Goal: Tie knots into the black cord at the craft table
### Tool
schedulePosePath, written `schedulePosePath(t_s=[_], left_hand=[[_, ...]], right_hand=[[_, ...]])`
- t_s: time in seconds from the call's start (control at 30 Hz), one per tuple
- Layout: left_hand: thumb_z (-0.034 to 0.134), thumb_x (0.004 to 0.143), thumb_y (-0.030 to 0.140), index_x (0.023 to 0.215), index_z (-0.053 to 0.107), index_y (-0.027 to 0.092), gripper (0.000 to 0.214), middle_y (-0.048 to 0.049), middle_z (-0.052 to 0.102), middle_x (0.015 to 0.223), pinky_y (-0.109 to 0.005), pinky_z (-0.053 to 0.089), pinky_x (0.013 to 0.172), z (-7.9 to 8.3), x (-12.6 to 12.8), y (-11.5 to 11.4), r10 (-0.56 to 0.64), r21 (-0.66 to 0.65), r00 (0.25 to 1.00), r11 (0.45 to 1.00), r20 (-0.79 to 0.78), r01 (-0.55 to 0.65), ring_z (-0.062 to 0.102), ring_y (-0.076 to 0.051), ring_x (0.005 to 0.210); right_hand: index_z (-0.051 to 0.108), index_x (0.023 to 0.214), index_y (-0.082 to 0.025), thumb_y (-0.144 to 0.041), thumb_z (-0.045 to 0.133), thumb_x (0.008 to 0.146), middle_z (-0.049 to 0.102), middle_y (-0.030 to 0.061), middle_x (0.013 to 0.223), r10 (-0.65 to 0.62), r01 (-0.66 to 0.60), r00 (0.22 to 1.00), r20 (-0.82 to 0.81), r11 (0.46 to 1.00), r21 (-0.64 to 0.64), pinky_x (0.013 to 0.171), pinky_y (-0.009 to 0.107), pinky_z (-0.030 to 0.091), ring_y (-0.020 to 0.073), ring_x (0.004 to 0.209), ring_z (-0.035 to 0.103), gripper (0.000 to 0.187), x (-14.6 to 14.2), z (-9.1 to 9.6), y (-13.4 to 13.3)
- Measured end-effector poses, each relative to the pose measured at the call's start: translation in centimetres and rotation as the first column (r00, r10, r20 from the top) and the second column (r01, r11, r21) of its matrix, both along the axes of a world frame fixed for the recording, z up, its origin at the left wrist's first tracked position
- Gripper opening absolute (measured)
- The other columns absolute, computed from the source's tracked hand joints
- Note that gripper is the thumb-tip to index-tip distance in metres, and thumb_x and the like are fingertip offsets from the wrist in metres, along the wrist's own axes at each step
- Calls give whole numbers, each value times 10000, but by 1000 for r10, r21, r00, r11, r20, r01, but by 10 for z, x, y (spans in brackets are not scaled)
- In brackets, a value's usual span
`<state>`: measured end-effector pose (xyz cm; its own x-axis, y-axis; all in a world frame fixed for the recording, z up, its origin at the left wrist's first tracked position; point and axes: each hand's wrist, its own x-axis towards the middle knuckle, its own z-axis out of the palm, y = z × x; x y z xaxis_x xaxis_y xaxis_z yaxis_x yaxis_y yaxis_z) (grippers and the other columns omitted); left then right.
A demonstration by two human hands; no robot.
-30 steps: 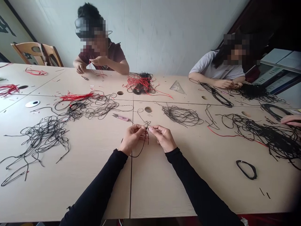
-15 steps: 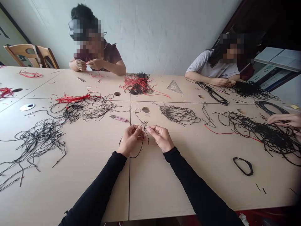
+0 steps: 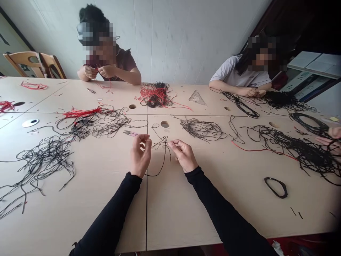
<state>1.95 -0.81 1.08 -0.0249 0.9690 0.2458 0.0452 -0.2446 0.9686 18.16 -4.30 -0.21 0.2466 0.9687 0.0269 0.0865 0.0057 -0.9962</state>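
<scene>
A thin black cord [image 3: 163, 164] with a small knot and several loose ends hangs between my hands over the table, one long end curving down to the left. My right hand [image 3: 184, 155] pinches it with thumb and forefinger just beside the knot. To the left of the knot is my left hand [image 3: 141, 155], thumb and forefinger close together, and strands run from the knot toward it. Its other fingers are curled and partly hidden. Pink-handled thread snips [image 3: 130, 133] lie just behind my left hand, partly covered by it.
Piles of black cord lie left [image 3: 48, 153], ahead [image 3: 204, 128] and right [image 3: 306, 149]. A red and black bundle [image 3: 156, 94] and a clear set square [image 3: 197, 97] lie farther back. A black cord loop [image 3: 275, 187] is at front right. Two people sit opposite; another person's hands [image 3: 331, 137] reach in at right.
My left hand has moved left, away from the knot, and turned more upright. My right hand stays almost where it was. The other person's hands at the right edge have shifted.
</scene>
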Motion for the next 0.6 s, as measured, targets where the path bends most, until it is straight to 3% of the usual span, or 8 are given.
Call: schedulePosePath(t_s=[0.07,0.13,0.2,0.33,0.4,0.47,0.53,0.6], left_hand=[[527,908,414,794,636,152,306,-55,627,788,-264,464,658,1,2,-2,-162,-98,986,982,-32,159,567,-144,724],[517,903,482,784,657,132,396,-62,621,753,-265,459,601,0,6,-4,-362,-242,929,898,73,368,564,-145,675],[582,867,479,837,661,124,365,-70,631,803,-267,477,603,-3,11,-5,-409,-291,882,836,234,465,584,-149,701],[708,785,379,742,614,121,278,-42,612,703,-263,484,620,-11,14,-4,-343,-271,859,847,381,458,571,-113,615],[719,773,381,717,598,125,288,-39,613,703,-255,477,594,-13,12,-1,-320,-266,857,855,404,445,557,-95,574],[720,772,398,710,595,128,304,-39,616,724,-250,482,587,-11,7,3,-293,-245,860,875,418,417,562,-91,572],[724,771,409,707,598,129,314,-33,611,725,-246,493,595,-8,-2,8,-260,-217,865,900,429,378,573,-90,584],[728,773,414,696,598,131,321,-23,603,700,-234,493,594,-5,-14,14,-246,-189,865,915,438,356,572,-85,580]], right_hand=[[636,872,-183,-555,659,796,298,-89,514,-13,14,999,-33,1000,27,394,212,213,70,431,211,380,0,0,0],[630,881,-187,-554,652,804,342,-84,520,11,-10,999,-37,999,38,389,214,202,64,420,205,377,-3,1,-1],[636,891,-176,-558,647,808,438,-60,555,60,-60,998,1,998,36,390,218,213,60,416,228,391,-6,3,-4],[656,902,-158,-552,615,834,520,-23,586,119,-123,980,158,992,15,420,233,298,81,433,334,402,-6,2,-8],[669,927,-166,-532,582,853,559,3,622,104,-118,949,298,992,31,493,266,400,127,502,459,384,0,-2,-5],[672,941,-186,-503,597,824,648,67,799,-14,-60,880,474,988,142,708,367,500,219,746,602,346,4,-3,0],[653,918,-208,-485,634,769,667,117,990,-191,53,801,567,967,251,929,494,443,310,1032,586,315,3,5,0],[621,931,-223,-464,651,758,654,125,1068,-237,131,805,543,965,226,970,528,412,333,1119,552,299,-6,27,-13]])
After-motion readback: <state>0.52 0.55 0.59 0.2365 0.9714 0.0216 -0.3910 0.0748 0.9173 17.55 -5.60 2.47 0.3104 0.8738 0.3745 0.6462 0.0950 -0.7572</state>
